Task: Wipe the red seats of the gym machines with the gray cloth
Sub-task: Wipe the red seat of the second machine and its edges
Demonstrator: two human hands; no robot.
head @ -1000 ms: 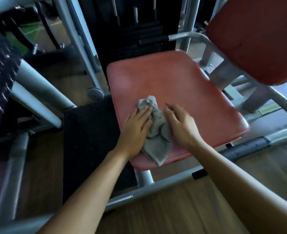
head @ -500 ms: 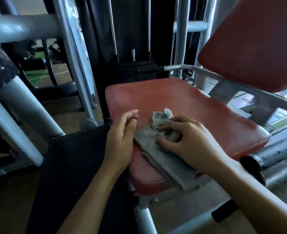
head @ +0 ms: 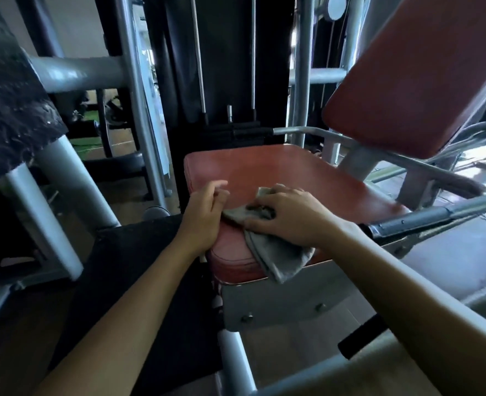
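A red padded seat [head: 279,170] fills the middle of the view, with its red backrest [head: 413,72] tilted at the upper right. The gray cloth [head: 279,258] lies bunched on the seat's near edge and hangs over the front. My right hand [head: 290,215] lies on top of the cloth with its fingers curled into the bunched fabric. My left hand [head: 207,215] is at the seat's left edge beside the cloth, fingers loosely bent and lifted, holding nothing.
Grey steel frame tubes [head: 133,81] and a black weight stack with guide rods [head: 227,118] stand behind the seat. A black foam roller pad [head: 10,104] is at the left. A black-gripped handle bar [head: 424,218] juts out at the right. Wood floor lies below.
The view has dropped lower and closer to the seat. My left hand has come off the cloth to the seat's left edge. My right hand has gathered the cloth and now holds it alone.
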